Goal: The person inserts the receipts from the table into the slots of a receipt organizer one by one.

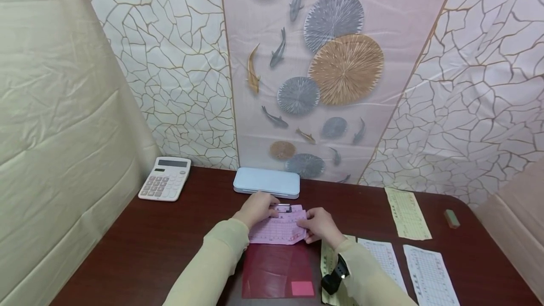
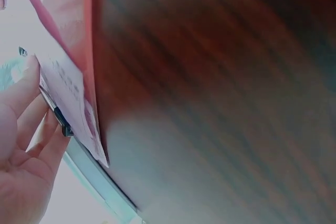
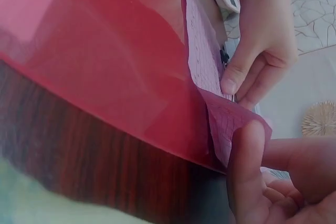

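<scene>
Pink printed sheets lie over the upper part of a translucent red folder, under a metal clip with black ends. My left hand grips that clip at the top edge, its thumb on the upper side and fingers beneath, as the left wrist view shows. With thumb and fingers, my right hand pinches the right edge of the pink sheets. In the right wrist view the pinched corner is lifted and bent up. How many sheets are held cannot be told.
A light blue case stands just behind the folder. At the far left lies a white calculator. On the right are a yellow sheet, white sheets and a small green block. Another yellow sheet lies under my right forearm.
</scene>
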Demonstrator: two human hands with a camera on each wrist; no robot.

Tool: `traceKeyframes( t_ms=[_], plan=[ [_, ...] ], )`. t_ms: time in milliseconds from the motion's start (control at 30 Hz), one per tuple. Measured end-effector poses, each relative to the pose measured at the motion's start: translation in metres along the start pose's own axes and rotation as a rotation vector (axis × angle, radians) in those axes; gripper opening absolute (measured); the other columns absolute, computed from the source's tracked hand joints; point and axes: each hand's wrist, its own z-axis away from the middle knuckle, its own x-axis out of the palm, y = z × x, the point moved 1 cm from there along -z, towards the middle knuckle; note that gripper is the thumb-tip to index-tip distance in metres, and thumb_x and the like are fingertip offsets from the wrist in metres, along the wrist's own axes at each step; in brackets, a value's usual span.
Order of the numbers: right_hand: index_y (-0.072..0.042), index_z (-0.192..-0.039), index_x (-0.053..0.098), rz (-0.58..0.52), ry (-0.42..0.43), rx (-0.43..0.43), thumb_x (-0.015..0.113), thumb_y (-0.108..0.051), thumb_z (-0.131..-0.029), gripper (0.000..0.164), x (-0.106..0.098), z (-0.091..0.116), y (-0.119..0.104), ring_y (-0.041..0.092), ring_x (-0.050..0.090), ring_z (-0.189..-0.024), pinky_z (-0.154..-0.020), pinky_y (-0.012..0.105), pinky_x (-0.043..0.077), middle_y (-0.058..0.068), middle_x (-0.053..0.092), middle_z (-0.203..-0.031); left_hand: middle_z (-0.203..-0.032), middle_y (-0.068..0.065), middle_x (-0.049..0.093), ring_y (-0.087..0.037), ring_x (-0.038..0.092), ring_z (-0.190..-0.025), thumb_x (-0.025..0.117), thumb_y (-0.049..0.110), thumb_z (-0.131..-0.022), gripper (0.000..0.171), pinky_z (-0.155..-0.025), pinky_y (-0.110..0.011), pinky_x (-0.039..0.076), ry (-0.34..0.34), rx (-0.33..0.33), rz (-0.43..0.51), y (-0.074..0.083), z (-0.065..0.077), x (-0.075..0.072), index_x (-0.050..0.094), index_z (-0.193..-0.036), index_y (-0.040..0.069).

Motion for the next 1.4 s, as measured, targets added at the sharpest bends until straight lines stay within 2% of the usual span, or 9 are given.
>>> traceKeyframes(
  t_ms=[233, 500, 700, 967, 1400],
  plan=[
    [0.003, -0.088, 0.058, -0.019, 0.011, -0.027, 0.067, -0.013, -0.087, 0.018, 0.005, 0.000, 0.006, 0.012, 0.055, -0.039, -0.041, 0.027, 0.052, 0.011, 0.056, -0.064, -0.092, 0.004, 0.072, -0.014, 0.066, -0.091, 0.075, 0.028, -0.080, 0.021, -0.083, -0.028, 0.051, 0.016, 0.032, -0.077, 0.006, -0.002, 0.002, 0.075, -0.096, 0.014],
    [-0.001, -0.078, 0.058, 0.049, 0.065, -0.067, 0.072, -0.027, -0.084, 0.030, 0.010, -0.002, 0.008, 0.008, 0.053, -0.035, -0.038, 0.026, 0.050, 0.008, 0.058, -0.054, -0.084, 0.004, 0.071, -0.018, 0.065, -0.088, 0.073, 0.026, -0.083, 0.012, -0.083, -0.031, 0.051, 0.041, 0.068, -0.181, 0.012, -0.004, 0.003, 0.073, -0.086, 0.014],
    [-0.001, -0.071, 0.057, 0.065, 0.105, -0.085, 0.075, -0.026, -0.080, 0.032, 0.014, -0.001, 0.004, 0.009, 0.052, -0.032, -0.036, 0.028, 0.049, 0.008, 0.057, -0.050, -0.082, 0.001, 0.069, -0.019, 0.063, -0.087, 0.068, 0.019, -0.087, 0.007, -0.083, -0.032, 0.051, 0.041, 0.068, -0.234, 0.014, -0.004, 0.004, 0.071, -0.084, 0.014],
    [-0.001, -0.068, 0.056, 0.121, 0.142, -0.117, 0.077, -0.025, -0.079, 0.034, 0.020, -0.002, -0.001, 0.009, 0.049, -0.029, -0.032, 0.028, 0.046, 0.009, 0.055, -0.047, -0.081, 0.000, 0.068, -0.019, 0.063, -0.086, 0.064, 0.012, -0.088, 0.008, -0.082, -0.033, 0.052, 0.049, 0.068, -0.223, 0.008, -0.004, 0.006, 0.071, -0.085, 0.013],
    [0.001, -0.071, 0.058, 0.135, 0.178, -0.085, 0.077, -0.028, -0.078, 0.036, 0.023, -0.004, -0.002, 0.010, 0.049, -0.028, -0.031, 0.028, 0.045, 0.009, 0.054, -0.045, -0.077, 0.000, 0.069, -0.019, 0.065, -0.081, 0.066, 0.012, -0.086, 0.009, -0.077, -0.033, 0.053, 0.081, 0.088, -0.223, 0.010, -0.002, 0.005, 0.070, -0.079, 0.013]
  ],
)
